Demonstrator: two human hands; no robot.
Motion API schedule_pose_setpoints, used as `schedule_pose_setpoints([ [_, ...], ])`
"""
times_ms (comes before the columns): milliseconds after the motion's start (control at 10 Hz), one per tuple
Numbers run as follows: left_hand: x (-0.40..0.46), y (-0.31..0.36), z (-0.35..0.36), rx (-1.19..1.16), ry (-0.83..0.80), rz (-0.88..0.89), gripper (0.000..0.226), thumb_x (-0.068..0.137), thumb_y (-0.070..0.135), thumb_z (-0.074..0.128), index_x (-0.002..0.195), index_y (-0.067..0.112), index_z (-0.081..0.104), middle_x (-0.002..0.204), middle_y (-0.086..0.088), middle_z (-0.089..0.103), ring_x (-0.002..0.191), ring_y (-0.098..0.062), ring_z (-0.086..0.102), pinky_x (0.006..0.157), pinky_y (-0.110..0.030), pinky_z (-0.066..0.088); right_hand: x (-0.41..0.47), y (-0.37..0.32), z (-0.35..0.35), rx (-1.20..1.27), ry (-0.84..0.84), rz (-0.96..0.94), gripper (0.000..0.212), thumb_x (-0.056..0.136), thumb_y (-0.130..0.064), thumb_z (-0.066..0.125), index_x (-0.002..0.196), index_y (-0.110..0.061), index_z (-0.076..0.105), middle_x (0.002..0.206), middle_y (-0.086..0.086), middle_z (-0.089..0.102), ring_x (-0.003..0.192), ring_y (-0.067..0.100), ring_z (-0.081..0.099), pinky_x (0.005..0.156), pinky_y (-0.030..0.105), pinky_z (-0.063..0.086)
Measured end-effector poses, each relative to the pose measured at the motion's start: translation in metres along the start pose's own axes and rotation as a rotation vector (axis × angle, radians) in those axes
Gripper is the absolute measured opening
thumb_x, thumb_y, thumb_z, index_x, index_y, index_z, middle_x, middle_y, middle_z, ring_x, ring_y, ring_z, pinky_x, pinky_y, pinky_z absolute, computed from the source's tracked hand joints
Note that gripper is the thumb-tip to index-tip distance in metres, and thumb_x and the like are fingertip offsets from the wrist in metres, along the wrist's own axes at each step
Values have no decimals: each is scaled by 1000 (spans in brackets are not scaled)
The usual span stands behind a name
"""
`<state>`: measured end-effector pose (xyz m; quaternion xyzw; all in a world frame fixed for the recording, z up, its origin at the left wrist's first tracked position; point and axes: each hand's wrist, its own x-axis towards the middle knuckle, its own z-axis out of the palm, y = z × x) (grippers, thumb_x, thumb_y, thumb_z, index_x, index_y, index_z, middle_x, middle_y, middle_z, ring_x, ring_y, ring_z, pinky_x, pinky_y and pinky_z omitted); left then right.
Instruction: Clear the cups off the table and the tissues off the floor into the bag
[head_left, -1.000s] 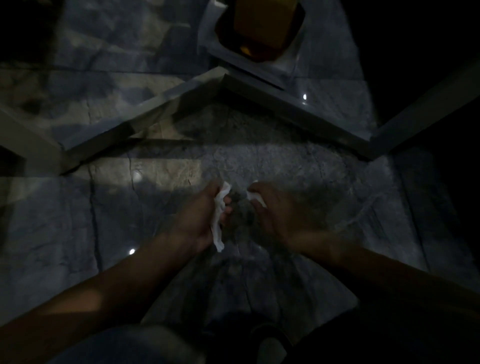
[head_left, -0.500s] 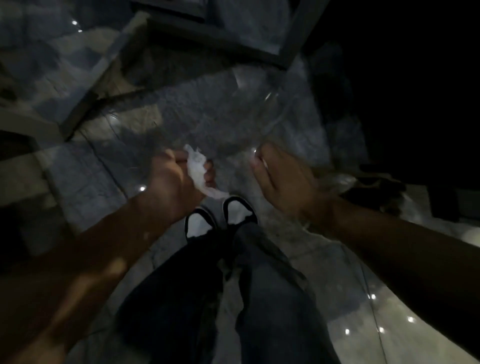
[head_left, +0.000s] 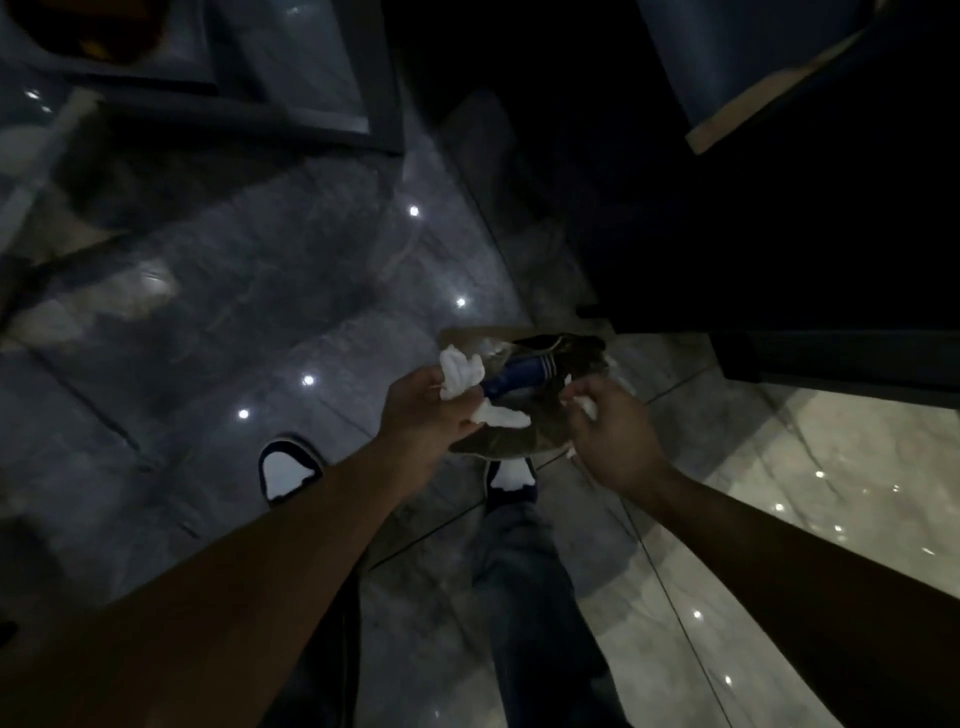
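The scene is very dark. My left hand (head_left: 423, 410) grips a crumpled white tissue (head_left: 460, 371), with a strip of it hanging out toward the right. My right hand (head_left: 608, 426) is closed around a smaller white tissue (head_left: 584, 405). Both hands hover over a clear bag (head_left: 524, 436) lying on the floor between them. Inside the bag I make out a blue cup with white stripes (head_left: 519, 376) and some dark shapes. The bag's mouth cannot be made out clearly.
The floor is glossy grey marble (head_left: 249, 312) with spots of reflected light. My two shoes (head_left: 288, 470) stand just below the bag. Dark furniture (head_left: 779, 234) rises at the right, and a metal frame (head_left: 311, 130) crosses the upper left.
The view swung right from the table's legs to the bag. Both hands, still holding tissues, moved right and now sit over the bag.
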<state>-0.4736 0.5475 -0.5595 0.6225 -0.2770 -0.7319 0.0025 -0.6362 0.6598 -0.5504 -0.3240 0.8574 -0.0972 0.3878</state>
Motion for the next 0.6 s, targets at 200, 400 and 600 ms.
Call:
schedule_pose_setpoints([
  [200, 28, -30, 43, -28, 81, -69, 16, 80, 16, 80, 85, 12, 66, 95, -8, 70, 90, -24, 70, 77, -45, 62, 35, 27, 4, 152, -108, 132, 29, 90, -17, 58, 119, -15, 59, 110, 2, 62, 99, 16, 59, 85, 25, 46],
  [400, 28, -34, 50, -1, 143, -91, 12, 87, 17, 72, 82, 17, 61, 81, -7, 68, 71, -27, 70, 80, -44, 60, 31, 24, -7, 89, -203, 72, 23, 90, -12, 56, 112, -8, 62, 108, 12, 67, 98, 24, 62, 85, 30, 50],
  [600, -17, 13, 4, 101, 282, 27, 24, 88, 9, 69, 64, 13, 67, 69, -12, 68, 58, -24, 63, 58, -37, 62, 2, -34, -32, -16, -258, -27, 15, 90, -15, 53, 82, -9, 64, 76, 4, 65, 71, 17, 60, 58, 22, 42],
])
